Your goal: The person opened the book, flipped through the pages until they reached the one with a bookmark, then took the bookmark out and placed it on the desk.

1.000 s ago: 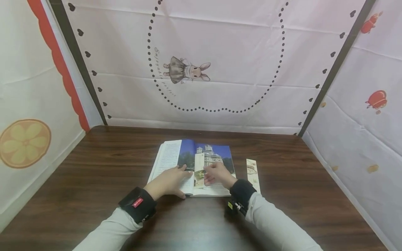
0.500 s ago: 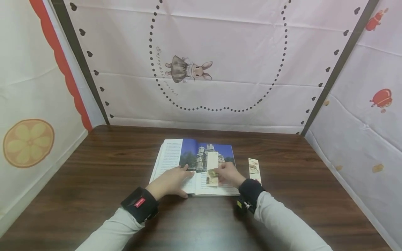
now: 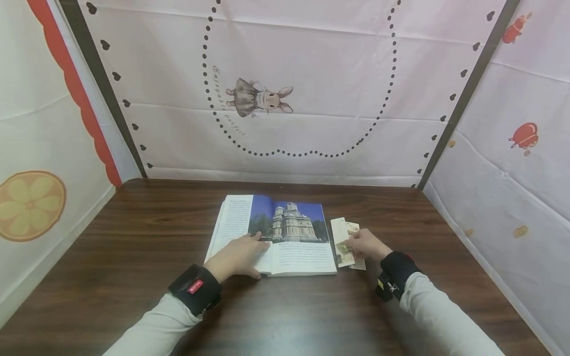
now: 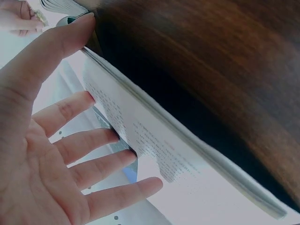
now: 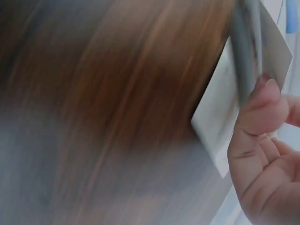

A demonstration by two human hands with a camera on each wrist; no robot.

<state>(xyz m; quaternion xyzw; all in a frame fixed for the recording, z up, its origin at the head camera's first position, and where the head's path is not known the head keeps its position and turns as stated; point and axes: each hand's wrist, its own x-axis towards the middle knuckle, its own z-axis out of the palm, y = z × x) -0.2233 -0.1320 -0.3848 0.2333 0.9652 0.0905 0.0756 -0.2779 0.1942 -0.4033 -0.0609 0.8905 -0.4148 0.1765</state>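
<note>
An open book [image 3: 294, 259] lies on the table, its pages showing text and a photo of a domed church. My left hand [image 3: 240, 254] rests on its left page with fingers spread straight; in the left wrist view the thumb [image 4: 70, 40] is at the lower page edge. Just right of the book, my right hand [image 3: 367, 244] pinches a bookmark [image 3: 339, 232] between thumb and fingers. That bookmark partly overlaps a second bookmark [image 3: 353, 227] lying on the table, also seen as a pale card [image 5: 215, 112] in the right wrist view.
The dark wooden table [image 3: 285, 316] stretches around the book. Printed cloth walls [image 3: 347, 89] enclose it at the back and both sides. Black bands [image 3: 196, 289] sit on both wrists.
My right hand has carried the bookmark rightward from over the open pages to beside the book, above the second bookmark. The left hand keeps its place on the page.
</note>
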